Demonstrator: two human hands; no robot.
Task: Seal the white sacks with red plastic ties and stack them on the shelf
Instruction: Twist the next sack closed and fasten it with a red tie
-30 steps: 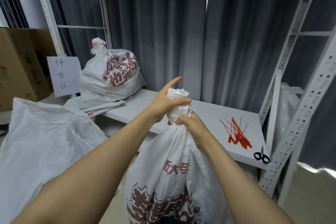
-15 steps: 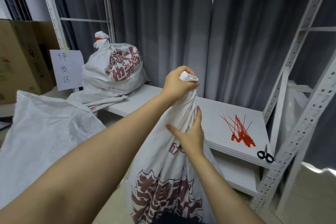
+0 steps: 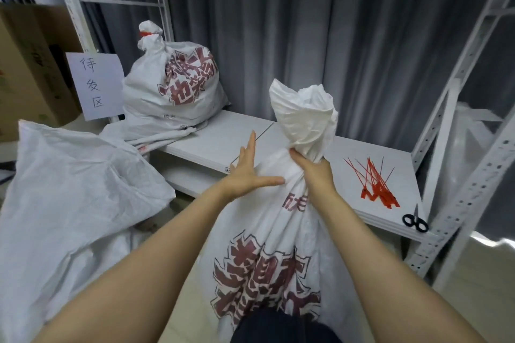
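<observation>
A white sack with dark red print [image 3: 267, 253] stands upright in front of me, its mouth gathered into a twisted neck. My right hand [image 3: 313, 168] grips that neck just below the bunched top. My left hand [image 3: 248, 172] is spread with straight fingers, its thumb touching the sack's shoulder. A bundle of red plastic ties [image 3: 374, 185] lies on the white shelf board [image 3: 223, 142] to the right. A sealed sack [image 3: 174, 83] with a red tie at its neck sits at the shelf's left end.
Black scissors [image 3: 415, 221] lie at the shelf's right front corner. An open white sack [image 3: 69, 192] stands at my left. A cardboard box [image 3: 30, 64] and a paper sign [image 3: 94, 85] are at the left. White rack uprights [image 3: 471, 184] rise at the right; grey curtains hang behind.
My left hand let go of the sack's top and dropped to its shoulder, fingers spread. My right hand moved up and closed round the neck. The bunched top now stands free.
</observation>
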